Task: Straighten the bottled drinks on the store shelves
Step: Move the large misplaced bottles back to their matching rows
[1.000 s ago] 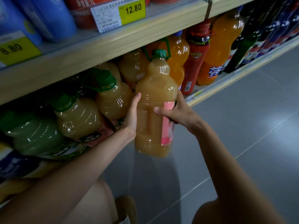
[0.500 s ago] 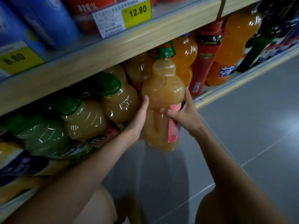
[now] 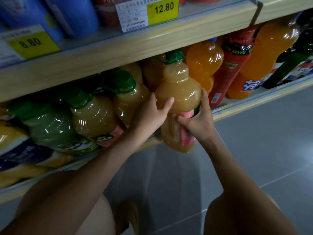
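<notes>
Amber, cloudy juice fills the big juice bottle that both hands carry at the front of the lower shelf. Its green cap sits just under the wooden board of the upper shelf, while its base hangs out past the shelf lip, over the floor. The left hand grips the bottle's shoulder, thumb laid across the front and the other fingers hidden behind. The right hand clamps lower down at the pink label, its fingers curled round the far side.

A two-handed grip makes sense: the bottle looks full and heavy, and one hand high with one low lets the person tip it upright and steer it. It seems aimed at the slot between the matching juice bottles on the left, which lean at odd angles, and the orange soda on the right. The headroom under the board looks tight, so the cap may catch.

Further left is a green drink; further right are a red bottle and dark bottles. Yellow price tags hang on the upper shelf below blue bottles. Grey tiles cover the dim floor, and the person's bare knees show at the bottom of the view.
</notes>
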`<state>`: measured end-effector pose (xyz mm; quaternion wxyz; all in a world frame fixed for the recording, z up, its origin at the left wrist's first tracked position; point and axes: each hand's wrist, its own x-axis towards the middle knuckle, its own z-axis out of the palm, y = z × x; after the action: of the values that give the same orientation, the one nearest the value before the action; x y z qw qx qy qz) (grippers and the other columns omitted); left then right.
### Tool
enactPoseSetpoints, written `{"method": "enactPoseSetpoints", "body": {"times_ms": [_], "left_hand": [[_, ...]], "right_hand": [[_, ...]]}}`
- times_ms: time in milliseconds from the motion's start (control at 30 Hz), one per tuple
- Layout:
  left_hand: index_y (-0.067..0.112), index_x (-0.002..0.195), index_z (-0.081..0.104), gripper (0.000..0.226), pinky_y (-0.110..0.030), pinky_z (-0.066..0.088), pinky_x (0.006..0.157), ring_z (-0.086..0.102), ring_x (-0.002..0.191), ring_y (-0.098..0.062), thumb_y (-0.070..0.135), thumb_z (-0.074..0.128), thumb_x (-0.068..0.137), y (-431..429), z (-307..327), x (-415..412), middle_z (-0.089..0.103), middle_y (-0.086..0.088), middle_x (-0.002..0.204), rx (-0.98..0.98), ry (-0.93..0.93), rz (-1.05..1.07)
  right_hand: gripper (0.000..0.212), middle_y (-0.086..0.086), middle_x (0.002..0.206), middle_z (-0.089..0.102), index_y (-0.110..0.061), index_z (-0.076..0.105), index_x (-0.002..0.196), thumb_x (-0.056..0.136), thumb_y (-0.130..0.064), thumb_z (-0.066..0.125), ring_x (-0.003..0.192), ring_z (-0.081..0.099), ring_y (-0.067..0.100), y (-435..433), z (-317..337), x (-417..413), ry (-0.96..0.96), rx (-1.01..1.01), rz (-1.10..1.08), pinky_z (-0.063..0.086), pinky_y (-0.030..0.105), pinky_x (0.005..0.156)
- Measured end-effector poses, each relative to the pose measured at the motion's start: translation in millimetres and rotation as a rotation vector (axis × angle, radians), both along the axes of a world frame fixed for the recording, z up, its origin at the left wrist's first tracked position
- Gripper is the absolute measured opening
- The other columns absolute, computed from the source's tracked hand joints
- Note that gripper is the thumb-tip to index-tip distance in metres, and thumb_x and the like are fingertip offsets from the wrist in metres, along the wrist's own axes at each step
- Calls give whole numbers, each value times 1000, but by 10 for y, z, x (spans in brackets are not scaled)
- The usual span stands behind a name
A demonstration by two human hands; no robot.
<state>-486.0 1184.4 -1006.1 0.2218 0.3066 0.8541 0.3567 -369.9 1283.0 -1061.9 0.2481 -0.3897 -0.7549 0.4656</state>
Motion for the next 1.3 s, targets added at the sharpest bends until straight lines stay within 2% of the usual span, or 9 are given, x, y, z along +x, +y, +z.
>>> {"method": "enactPoseSetpoints", "body": {"times_ms": [100, 167, 233, 333, 633, 767, 900, 1100, 1300], "left_hand": [[17, 120, 55, 49, -27, 44, 67, 63, 90, -21, 54, 52, 88, -8, 221, -6, 66, 2, 91, 79, 342, 21], [15, 119, 51, 53, -26, 39, 74, 57, 100, -21, 54, 57, 84, 24, 258, -10, 57, -2, 108, 95, 381, 19], [13, 130, 38, 70, -25, 33, 85, 47, 117, -22, 56, 62, 80, 65, 224, 22, 45, -5, 131, 47, 212, 9], [17, 140, 21, 90, -21, 30, 85, 43, 117, -12, 50, 72, 74, 149, 166, 74, 41, -2, 138, 111, -47, 3], [10, 140, 30, 103, -38, 36, 106, 42, 128, -22, 39, 86, 58, 273, 144, 18, 42, -8, 138, 181, 221, -118], [3, 140, 31, 104, -43, 32, 109, 36, 133, -27, 34, 87, 57, 264, 81, -43, 38, -13, 142, 172, 303, -159], [4, 140, 31, 104, -43, 34, 108, 38, 131, -25, 32, 87, 57, 226, -15, -79, 40, -12, 140, 186, 308, -150], [4, 144, 26, 108, -41, 29, 112, 32, 136, -25, 31, 87, 58, 243, -69, -199, 34, -13, 146, 168, 327, -212], [5, 148, 17, 116, -42, 23, 116, 20, 143, -25, 31, 86, 58, 248, -79, -298, 20, -12, 155, 132, 342, -306]], "right_hand": [[117, 0, 149, 34, -24, 12, 150, 60, -36, 85, 134, 37, 19, -11, 71, -5, 14, 43, -4, 37, 49, 106], [116, 2, 146, 35, -24, 13, 150, 60, -38, 84, 131, 40, 22, -44, 115, -4, -2, 114, 2, 40, 50, 103], [114, 4, 143, 38, -24, 13, 150, 60, -40, 82, 127, 43, 24, -90, 142, -13, -7, 175, 6, 42, 50, 100], [113, 4, 141, 41, -24, 15, 150, 60, -43, 80, 126, 44, 23, -127, 139, -47, 32, 197, -24, 43, 46, 98], [127, -10, 130, 25, -9, 8, 149, 53, -54, 77, 122, 25, -4, -162, -31, -184, 225, 99, -112, 19, 1, 97], [126, -5, 139, 25, -9, 4, 149, 55, -51, 77, 128, 28, 3, -170, -121, -262, 225, 82, -125, 20, 2, 100], [125, 12, 149, 24, -6, 1, 148, 60, -38, 84, 135, 32, 21, -150, -198, -312, 157, 120, -95, 30, 24, 108], [125, 13, 149, 22, -7, -8, 148, 58, -53, 66, 135, 32, 22, -94, -180, -328, 161, 89, -41, 34, 31, 110], [124, 18, 148, 19, -7, -8, 147, 63, -24, 81, 135, 31, 30, -140, -255, -401, 168, 82, -99, 36, 47, 108]]}}
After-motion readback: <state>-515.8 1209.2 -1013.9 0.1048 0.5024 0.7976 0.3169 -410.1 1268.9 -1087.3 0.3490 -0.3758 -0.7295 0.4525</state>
